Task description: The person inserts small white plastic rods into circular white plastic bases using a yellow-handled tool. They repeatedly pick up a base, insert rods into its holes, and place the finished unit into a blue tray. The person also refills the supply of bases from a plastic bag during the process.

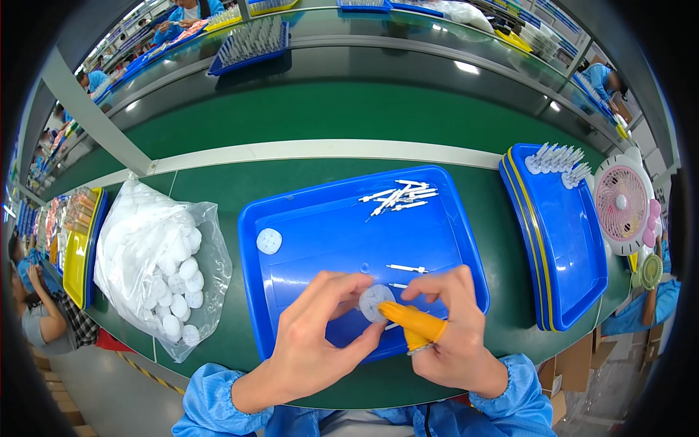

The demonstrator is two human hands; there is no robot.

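My left hand (pixel 314 336) holds a round, translucent whitish plastic disc (pixel 371 300) between thumb and fingers, above the near part of a blue tray (pixel 248 284). My right hand (pixel 460 336) is curled, with yellow covers on some fingers, and these press against the disc's right side. Whether it also pinches a small part is hidden. Beyond the right hand, a few thin white sticks (pixel 406 269) lie in the tray. A loose pile of similar white sticks (pixel 403 197) rests at its far right. Another pale disc (pixel 269 241) lies alone near the left wall.
Left of the tray stands an open clear plastic bag (pixel 145 240) full of white discs. Stacked blue trays (pixel 564 247) sit at right, the top one holding upright white pieces (pixel 557 162). Beside them is a pink-and-white fan (pixel 621 200). A metal post (pixel 98 113) rises at far left.
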